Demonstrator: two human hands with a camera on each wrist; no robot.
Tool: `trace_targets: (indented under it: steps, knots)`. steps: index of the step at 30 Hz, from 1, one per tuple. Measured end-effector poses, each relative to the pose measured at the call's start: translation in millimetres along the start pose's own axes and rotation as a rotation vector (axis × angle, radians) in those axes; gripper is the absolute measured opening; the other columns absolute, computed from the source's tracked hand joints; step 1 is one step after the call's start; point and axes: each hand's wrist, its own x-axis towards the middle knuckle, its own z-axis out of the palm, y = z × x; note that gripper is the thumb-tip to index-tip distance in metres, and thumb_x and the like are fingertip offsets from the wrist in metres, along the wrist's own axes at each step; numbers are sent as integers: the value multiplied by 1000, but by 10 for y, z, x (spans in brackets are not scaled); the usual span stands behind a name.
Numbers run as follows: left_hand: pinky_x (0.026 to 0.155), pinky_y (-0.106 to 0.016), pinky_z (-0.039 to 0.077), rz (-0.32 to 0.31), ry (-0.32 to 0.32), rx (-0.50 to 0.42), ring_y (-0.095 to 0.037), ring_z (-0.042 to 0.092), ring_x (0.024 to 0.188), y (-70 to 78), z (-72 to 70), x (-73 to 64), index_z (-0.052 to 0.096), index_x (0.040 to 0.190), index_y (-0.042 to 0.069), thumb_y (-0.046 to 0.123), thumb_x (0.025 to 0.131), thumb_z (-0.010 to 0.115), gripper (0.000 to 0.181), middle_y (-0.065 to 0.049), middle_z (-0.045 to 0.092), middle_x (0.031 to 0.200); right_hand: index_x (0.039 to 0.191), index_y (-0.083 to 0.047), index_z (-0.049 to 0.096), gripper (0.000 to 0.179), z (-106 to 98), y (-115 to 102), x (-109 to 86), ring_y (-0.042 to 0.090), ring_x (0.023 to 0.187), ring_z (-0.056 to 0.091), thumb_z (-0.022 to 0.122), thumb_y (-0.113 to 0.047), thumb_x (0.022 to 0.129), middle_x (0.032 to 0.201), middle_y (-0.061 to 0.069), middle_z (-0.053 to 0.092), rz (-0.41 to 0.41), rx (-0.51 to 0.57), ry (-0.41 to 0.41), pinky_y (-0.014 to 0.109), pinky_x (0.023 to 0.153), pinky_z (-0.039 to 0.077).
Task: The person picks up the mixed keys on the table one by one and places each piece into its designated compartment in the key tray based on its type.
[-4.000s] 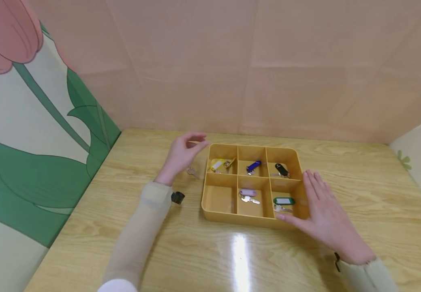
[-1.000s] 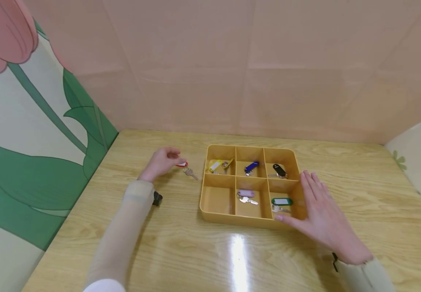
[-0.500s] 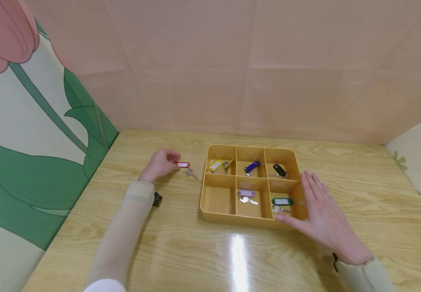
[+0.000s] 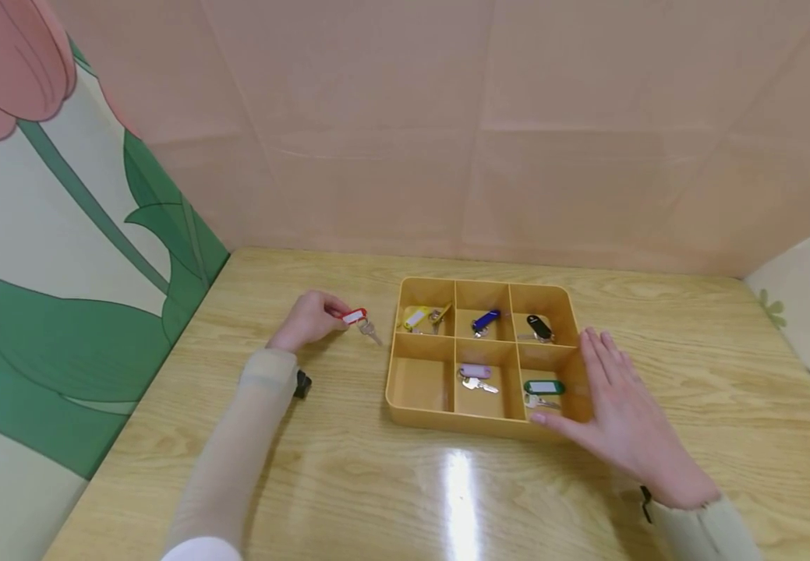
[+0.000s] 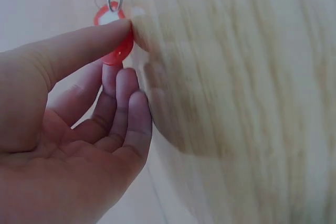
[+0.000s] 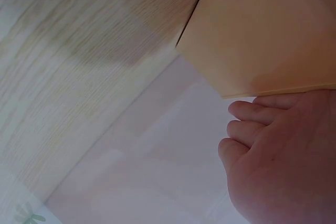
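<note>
My left hand [image 4: 309, 318] pinches a red key tag [image 4: 355, 316] with a white label, left of the tray. A silver key [image 4: 369, 333] hangs from its ring, close to the tabletop. In the left wrist view, thumb and fingertips meet on the red tag [image 5: 122, 51]. My right hand [image 4: 622, 417] rests with straight fingers along the right side of a yellow six-compartment tray [image 4: 461, 421], its thumb at the front rim. Yellow tags [image 4: 416, 318] with keys lie in the tray's back left compartment; the front left compartment holds nothing.
Other tray compartments hold keys with a blue tag [image 4: 486, 319], a black tag [image 4: 539, 326], a lilac tag [image 4: 475, 372] and a green tag [image 4: 545, 386]. The wooden table [image 4: 348, 483] meets a pinkish backdrop [image 4: 376, 156] behind and a flower-patterned panel [image 4: 26, 374] at left.
Since 4 seconds ago my left hand has moved left and down, away from the tray's back left corner, and taken hold of the red key tag. It has just tilted the tag. The right hand stays put.
</note>
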Motion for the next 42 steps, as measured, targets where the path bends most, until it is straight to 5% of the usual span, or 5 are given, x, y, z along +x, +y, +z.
trace_targets:
  steps: [9, 15, 42]
  knots:
    - [81, -34, 51, 12, 18, 39, -21, 65, 90, -50, -6, 2, 79, 106, 3, 11, 91, 77, 16, -8, 74, 98, 162, -1, 1, 126, -1, 4, 6, 34, 153, -2, 74, -67, 82, 167, 20, 4, -3, -4, 4, 45, 122, -3]
    - [84, -37, 50, -13, 30, -27, -22, 62, 96, -59, -26, -11, 80, 106, 10, 23, 95, 76, 18, -5, 73, 105, 162, -1, 1, 126, -4, 4, 3, 34, 153, -2, 74, -66, 82, 167, 20, 4, -4, 4, 5, 45, 122, -3]
    - [82, -38, 53, 37, 176, -183, -26, 64, 96, 14, -7, -8, 75, 109, 4, 21, 99, 71, 20, -11, 71, 105, 161, 1, 3, 126, -8, 4, 4, 35, 153, -1, 75, -66, 82, 167, 22, 6, -11, 13, 4, 46, 122, -3]
